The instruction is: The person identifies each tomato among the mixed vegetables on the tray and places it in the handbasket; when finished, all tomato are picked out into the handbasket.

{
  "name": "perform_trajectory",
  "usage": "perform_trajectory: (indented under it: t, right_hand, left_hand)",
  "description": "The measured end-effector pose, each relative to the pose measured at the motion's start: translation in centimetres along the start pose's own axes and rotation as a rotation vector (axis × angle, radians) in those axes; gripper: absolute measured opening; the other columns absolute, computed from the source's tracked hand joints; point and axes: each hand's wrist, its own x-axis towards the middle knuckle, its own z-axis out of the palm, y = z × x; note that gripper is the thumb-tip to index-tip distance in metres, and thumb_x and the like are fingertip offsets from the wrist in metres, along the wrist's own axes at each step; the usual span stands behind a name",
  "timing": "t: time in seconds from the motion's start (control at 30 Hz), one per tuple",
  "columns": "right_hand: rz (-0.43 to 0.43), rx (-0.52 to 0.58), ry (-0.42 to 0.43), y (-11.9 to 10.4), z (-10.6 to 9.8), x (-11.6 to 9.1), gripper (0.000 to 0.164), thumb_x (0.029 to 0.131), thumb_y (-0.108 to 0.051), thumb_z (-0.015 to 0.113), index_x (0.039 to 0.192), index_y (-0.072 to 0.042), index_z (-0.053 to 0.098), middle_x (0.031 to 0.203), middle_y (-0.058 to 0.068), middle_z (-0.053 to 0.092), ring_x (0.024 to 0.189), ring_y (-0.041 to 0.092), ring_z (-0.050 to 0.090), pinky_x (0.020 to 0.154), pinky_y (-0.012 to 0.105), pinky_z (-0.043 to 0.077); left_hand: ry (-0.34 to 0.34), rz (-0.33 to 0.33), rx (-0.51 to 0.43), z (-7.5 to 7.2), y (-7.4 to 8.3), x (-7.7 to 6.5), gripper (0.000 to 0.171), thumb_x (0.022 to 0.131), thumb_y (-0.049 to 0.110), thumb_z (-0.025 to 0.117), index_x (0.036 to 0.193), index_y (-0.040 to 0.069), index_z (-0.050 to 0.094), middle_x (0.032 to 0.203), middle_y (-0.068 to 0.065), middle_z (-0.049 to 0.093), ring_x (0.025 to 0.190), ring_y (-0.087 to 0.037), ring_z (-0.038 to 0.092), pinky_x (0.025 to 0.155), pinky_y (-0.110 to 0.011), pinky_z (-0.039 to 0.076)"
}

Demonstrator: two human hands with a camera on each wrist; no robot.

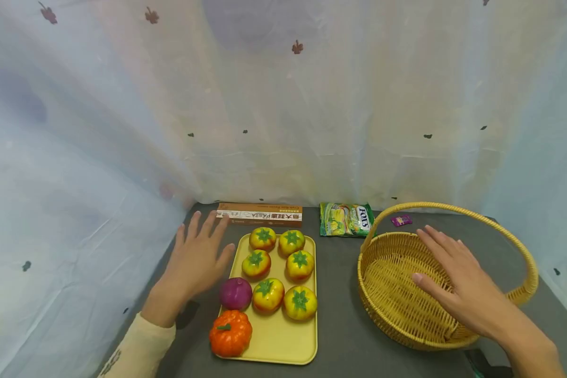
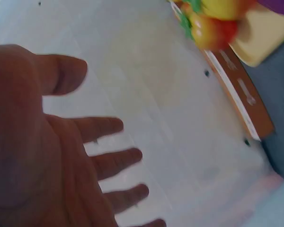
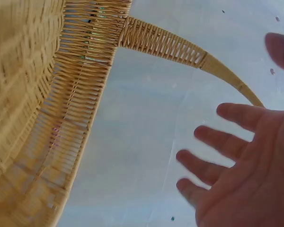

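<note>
My left hand (image 1: 196,262) hovers at the left of a yellow tray (image 1: 279,341), fingers spread and holding nothing. On the tray sit several yellow-red persimmons (image 1: 268,295) with green leaf tops, a purple onion (image 1: 236,294) and an orange pumpkin (image 1: 230,334). My right hand (image 1: 468,289) is over a woven basket (image 1: 397,336) with a tall arched handle (image 1: 453,208). Its fingers are straight and nothing is between them. In the right wrist view the palm (image 3: 255,179) shows bare, beside the basket's rim (image 3: 85,123).
Behind the tray lies a brown pasta box (image 1: 264,214). A green candy bag (image 1: 346,219) is to its right, and a small purple packet (image 1: 401,220) lies behind the basket. A pale curtain (image 1: 283,105) hangs along the back and sides of the dark grey table (image 1: 340,325).
</note>
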Motion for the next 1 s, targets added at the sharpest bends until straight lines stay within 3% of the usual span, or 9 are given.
perform_trajectory:
  t: [0.07,0.17,0.2,0.3,0.4,0.57,0.67,0.87,1.0]
  right_hand:
    - [0.023,0.022,0.001,0.1,-0.4,-1.1,0.086,0.108,-0.036,0.07,0.177,-0.031,0.019,0.184,0.011,0.022,0.163,0.054,0.026,0.127,0.081,0.014]
    - [0.048,0.059,0.031,0.1,-0.7,-2.5,0.086,0.106,-0.03,0.073,0.175,-0.038,0.023,0.183,0.0,0.026,0.17,0.025,0.023,0.108,0.087,0.031]
    - [0.045,0.061,0.045,0.0,-0.7,-2.9,0.085,0.105,-0.029,0.074,0.175,-0.039,0.025,0.182,-0.003,0.028,0.169,0.013,0.021,0.115,0.082,0.031]
    - [0.002,0.097,0.1,-0.7,-0.6,-3.8,0.086,0.1,-0.02,0.079,0.172,-0.037,0.035,0.177,-0.01,0.038,0.154,-0.02,0.021,0.136,0.038,0.025]
    - [-0.073,0.137,0.12,-1.8,0.1,-4.2,0.088,0.092,-0.012,0.086,0.169,-0.029,0.045,0.171,-0.007,0.05,0.152,-0.02,0.03,0.113,-0.002,0.019]
    - [-0.258,0.236,0.133,-3.3,2.6,-3.3,0.09,0.08,-0.007,0.093,0.161,-0.015,0.056,0.16,0.005,0.062,0.151,-0.005,0.048,0.117,0.004,0.031]
    - [-0.307,0.289,0.096,-4.4,4.7,-2.3,0.088,0.081,-0.012,0.094,0.16,-0.018,0.057,0.159,0.003,0.064,0.15,-0.001,0.052,0.118,0.006,0.034]
    - [-0.302,0.379,-0.04,-6.8,9.0,-0.2,0.079,0.092,-0.027,0.089,0.162,-0.032,0.053,0.162,-0.008,0.06,0.148,0.011,0.059,0.116,0.024,0.051]
    - [-0.299,0.455,-0.114,-8.3,11.3,1.4,0.073,0.096,-0.036,0.085,0.161,-0.038,0.053,0.163,-0.012,0.058,0.148,0.015,0.06,0.116,0.037,0.054]
  left_hand:
    - [0.009,0.02,-0.049,-0.3,-1.4,-1.0,0.073,0.112,0.042,0.056,0.174,0.013,0.032,0.18,-0.024,0.024,0.165,-0.058,0.011,0.126,-0.084,0.012]
    - [0.036,0.062,-0.131,-0.5,-3.8,-2.4,0.072,0.11,0.037,0.062,0.171,0.009,0.036,0.177,-0.027,0.03,0.162,-0.062,0.018,0.124,-0.084,0.018]
    - [0.042,0.075,-0.165,-0.5,-4.5,-2.8,0.072,0.11,0.035,0.064,0.17,0.008,0.038,0.176,-0.028,0.032,0.161,-0.062,0.02,0.124,-0.083,0.02]
    - [0.063,0.111,-0.263,-0.1,-6.5,-3.9,0.07,0.108,0.03,0.069,0.167,0.005,0.042,0.172,-0.03,0.038,0.158,-0.061,0.027,0.121,-0.082,0.027]
    - [0.095,0.145,-0.344,0.7,-7.8,-4.6,0.066,0.105,0.023,0.074,0.164,0.007,0.048,0.167,-0.028,0.048,0.153,-0.057,0.04,0.116,-0.079,0.036]
    - [0.125,0.182,-0.421,3.3,-8.7,-4.1,0.062,0.1,0.02,0.081,0.157,0.014,0.059,0.157,-0.016,0.063,0.142,-0.045,0.061,0.11,-0.069,0.048]
    - [0.086,0.174,-0.453,5.1,-9.0,-3.1,0.059,0.101,0.024,0.081,0.156,0.017,0.061,0.156,-0.013,0.065,0.142,-0.043,0.063,0.111,-0.068,0.049]
    - [-0.015,0.13,-0.528,7.7,-9.7,-0.5,0.054,0.102,0.022,0.079,0.154,0.016,0.064,0.154,-0.015,0.066,0.142,-0.047,0.061,0.114,-0.074,0.048]
    - [-0.089,0.112,-0.53,9.1,-9.8,1.3,0.056,0.102,0.022,0.078,0.155,0.015,0.063,0.157,-0.014,0.065,0.145,-0.047,0.059,0.118,-0.074,0.044]
